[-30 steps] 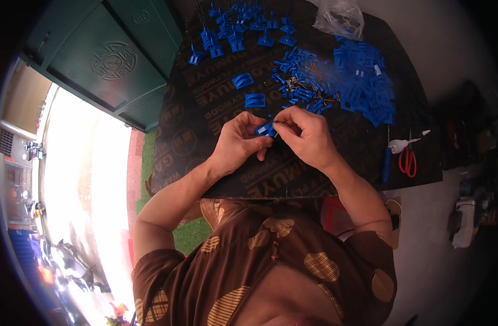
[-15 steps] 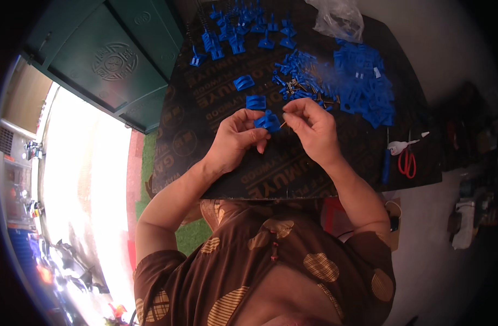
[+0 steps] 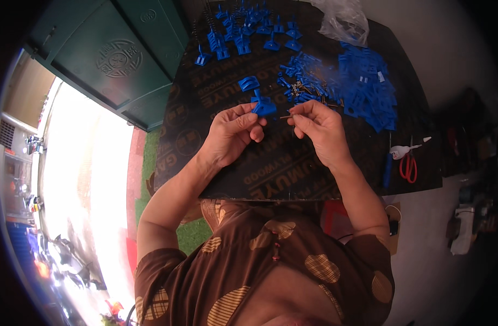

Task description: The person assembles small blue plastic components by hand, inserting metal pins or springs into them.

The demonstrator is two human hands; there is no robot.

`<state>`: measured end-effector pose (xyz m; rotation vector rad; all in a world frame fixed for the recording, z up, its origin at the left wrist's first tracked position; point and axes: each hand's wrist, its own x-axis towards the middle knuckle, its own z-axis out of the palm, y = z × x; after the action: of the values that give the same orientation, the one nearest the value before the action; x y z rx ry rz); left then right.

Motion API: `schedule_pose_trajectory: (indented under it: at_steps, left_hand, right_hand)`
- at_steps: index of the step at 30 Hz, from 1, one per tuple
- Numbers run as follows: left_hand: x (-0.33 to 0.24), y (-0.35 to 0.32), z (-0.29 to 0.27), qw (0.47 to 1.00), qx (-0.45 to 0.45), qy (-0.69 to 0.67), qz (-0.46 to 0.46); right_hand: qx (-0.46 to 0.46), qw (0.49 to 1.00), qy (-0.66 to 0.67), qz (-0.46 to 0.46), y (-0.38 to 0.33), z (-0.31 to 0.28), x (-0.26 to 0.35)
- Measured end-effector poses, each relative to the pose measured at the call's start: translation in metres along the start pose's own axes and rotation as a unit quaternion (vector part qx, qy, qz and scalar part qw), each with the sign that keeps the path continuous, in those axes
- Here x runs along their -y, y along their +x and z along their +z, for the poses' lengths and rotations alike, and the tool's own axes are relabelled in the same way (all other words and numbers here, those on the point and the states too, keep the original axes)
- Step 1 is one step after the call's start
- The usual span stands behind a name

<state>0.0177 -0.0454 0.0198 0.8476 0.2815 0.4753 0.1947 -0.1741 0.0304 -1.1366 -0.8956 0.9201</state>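
My left hand (image 3: pixel 233 131) is closed on a blue plastic bracket (image 3: pixel 266 107), pinched between thumb and fingers above the table. Facing it from the right, my right hand (image 3: pixel 326 135) pinches a thin brass-coloured screw (image 3: pixel 285 117) by one end. The screw lies nearly level, pointing at the bracket with a small gap between them. Just beyond the bracket, a curved blue piece (image 3: pixel 249 83) rests on the table. A second blue piece there is partly hidden behind the held bracket.
The dark printed plywood table (image 3: pixel 221 187) carries blue pegs and screws (image 3: pixel 303 76), a pile of flat blue parts (image 3: pixel 365 81) and several assembled blue pieces (image 3: pixel 240 43) at the back. A clear plastic bag (image 3: pixel 344 22) lies far right; red-handled scissors (image 3: pixel 407 167) lie nearer.
The bracket has turned and tilted in my left hand. My right hand has drawn slightly right, and the screw has swung from slanted to nearly level. The view has shifted a little.
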Motion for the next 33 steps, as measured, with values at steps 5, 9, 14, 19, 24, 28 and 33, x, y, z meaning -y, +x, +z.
schedule_pose_trajectory:
  at_steps: [5,9,14,19,24,28,33]
  left_hand:
    - [0.001,0.0,-0.001,1.0,0.003,0.01,0.009]
    - [0.003,0.002,-0.004,1.0,0.009,0.009,0.014]
    - [0.005,0.002,-0.002,1.0,0.021,-0.004,0.019]
    - [0.007,0.003,0.0,0.999,0.027,0.007,0.02]
    - [0.008,0.001,0.004,0.999,0.036,0.017,0.016]
    - [0.011,-0.001,0.005,0.998,0.046,0.021,0.025]
    - [0.011,-0.003,0.006,0.998,0.046,0.018,0.027]
  right_hand:
    - [0.007,1.0,0.019,-0.013,0.0,0.0,-0.002]
    - [-0.002,0.999,-0.005,-0.032,-0.001,0.002,0.0]
    - [-0.012,0.994,-0.069,-0.079,-0.006,0.007,-0.003]
    - [-0.067,0.951,-0.175,-0.244,-0.006,0.014,-0.009]
    - [-0.032,0.907,-0.262,-0.329,-0.006,0.016,0.001]
    - [-0.023,0.89,-0.283,-0.357,-0.004,0.018,-0.001]
    - [-0.02,0.886,-0.294,-0.358,-0.004,0.018,-0.002]
